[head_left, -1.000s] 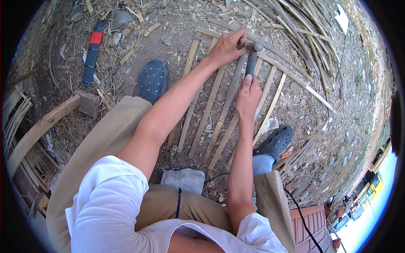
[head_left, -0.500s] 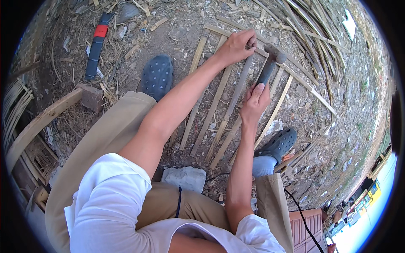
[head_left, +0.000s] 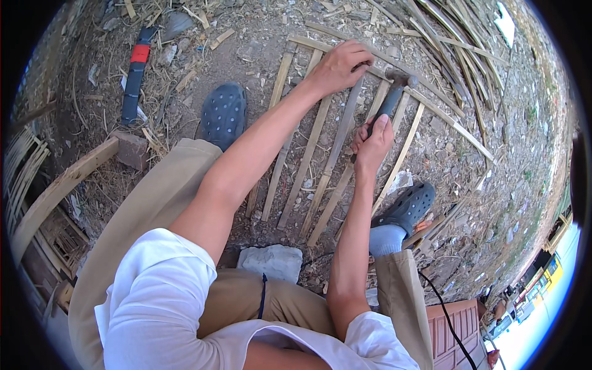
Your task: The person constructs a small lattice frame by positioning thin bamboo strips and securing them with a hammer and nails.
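Dirt ground (head_left: 246, 55), littered with chips and dry stalks, fills the view. At five to seven o'clock sit the person's bent legs in tan trousers (head_left: 154, 203) and a white shirt (head_left: 154, 302). Lying on the ground from centre toward twelve o'clock is a frame of bamboo slats (head_left: 308, 154): several long strips run side by side, crossed near their far ends by another strip (head_left: 320, 44). A heap of loose bamboo strips (head_left: 450, 43) spreads at one o'clock.

At nine o'clock a curved wooden beam (head_left: 55, 191) ends against a brick (head_left: 131, 150). A grey stone block (head_left: 271, 262) sits just below centre, between the knees. Two dark blue clogs (head_left: 223, 114) rest on the dirt, one at eleven o'clock just left of the slats, the other (head_left: 408, 206) at four o'clock beside their near ends, over a grey sock. A black tool with a red band (head_left: 135, 74) lies at ten o'clock, well apart from the work.

The left hand (head_left: 339, 65), at twelve o'clock, is pressed down with fingers curled together on the crossing strip where it meets the slats; whether it pinches anything small there I cannot tell. The right hand (head_left: 370, 139), just right of centre, is clamped around the dark handle of a hammer (head_left: 391, 98), whose metal head sits at one o'clock, over the crossing strip, just right of the left hand.
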A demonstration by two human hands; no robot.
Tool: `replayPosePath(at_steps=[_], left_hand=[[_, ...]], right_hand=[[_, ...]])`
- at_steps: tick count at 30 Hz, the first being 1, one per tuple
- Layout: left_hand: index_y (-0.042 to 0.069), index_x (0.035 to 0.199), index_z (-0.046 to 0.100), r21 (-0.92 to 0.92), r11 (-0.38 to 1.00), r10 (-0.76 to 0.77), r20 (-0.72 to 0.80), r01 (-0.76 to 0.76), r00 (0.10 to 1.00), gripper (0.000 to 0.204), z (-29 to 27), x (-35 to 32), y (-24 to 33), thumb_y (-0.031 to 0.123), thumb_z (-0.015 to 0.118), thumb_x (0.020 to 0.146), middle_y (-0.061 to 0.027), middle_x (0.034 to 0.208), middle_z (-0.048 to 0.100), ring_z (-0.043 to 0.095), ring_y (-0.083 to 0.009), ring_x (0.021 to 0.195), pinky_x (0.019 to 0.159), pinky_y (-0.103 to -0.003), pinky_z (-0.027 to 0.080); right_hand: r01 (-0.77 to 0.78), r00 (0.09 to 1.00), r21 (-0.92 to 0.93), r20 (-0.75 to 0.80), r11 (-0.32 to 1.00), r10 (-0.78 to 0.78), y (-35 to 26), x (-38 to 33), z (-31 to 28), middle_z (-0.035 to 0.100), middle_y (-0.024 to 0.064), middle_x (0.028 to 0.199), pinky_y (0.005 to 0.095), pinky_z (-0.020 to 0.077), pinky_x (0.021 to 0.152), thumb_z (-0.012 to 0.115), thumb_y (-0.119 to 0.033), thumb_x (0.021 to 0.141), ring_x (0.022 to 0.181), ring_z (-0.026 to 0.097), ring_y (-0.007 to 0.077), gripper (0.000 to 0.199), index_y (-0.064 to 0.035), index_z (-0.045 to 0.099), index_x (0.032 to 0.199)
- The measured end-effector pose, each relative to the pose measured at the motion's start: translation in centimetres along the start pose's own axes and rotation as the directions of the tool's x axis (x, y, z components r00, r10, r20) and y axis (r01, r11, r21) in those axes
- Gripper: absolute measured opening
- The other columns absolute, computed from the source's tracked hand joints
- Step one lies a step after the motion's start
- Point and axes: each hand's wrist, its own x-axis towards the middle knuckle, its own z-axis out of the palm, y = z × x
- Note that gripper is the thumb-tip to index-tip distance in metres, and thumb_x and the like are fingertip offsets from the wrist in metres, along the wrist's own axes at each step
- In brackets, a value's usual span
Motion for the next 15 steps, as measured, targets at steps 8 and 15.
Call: replayPosePath(at_steps=[8, 15], left_hand=[[0.001, 0.109, 0.074, -0.098, 0.986, -0.139, -0.026, 0.136, 0.99, 0.018, -0.08, -0.04, 0.38, 0.004, 0.079, 0.092, -0.0133, 0.106, 0.074, 0.073, -0.0347, 0.102, 0.091, -0.043, 0.06], [0.001, 0.105, 0.076, -0.12, 0.982, -0.158, -0.08, 0.148, 0.984, 0.014, -0.54, 0.31, 0.15, 0.006, 0.079, 0.092, -0.0139, 0.103, 0.074, 0.075, -0.0331, 0.092, 0.085, -0.04, 0.061]], right_hand=[[-0.027, 0.999, 0.017, 0.019, 0.999, 0.027, -0.46, -0.03, 0.15, 0.044, -0.0015, 0.064, 0.0282, 0.0304, 0.04, 0.042, -0.039, 0.123, 0.045, 0.038, 0.0085, 0.042, -0.0068, 0.049, 0.098], [-0.033, 0.999, 0.014, 0.031, 0.999, 0.033, -0.56, -0.53, 0.1, 0.044, -0.0014, 0.065, 0.0283, 0.0305, 0.039, 0.041, -0.041, 0.123, 0.045, 0.039, 0.0084, 0.043, -0.0063, 0.051, 0.099]])
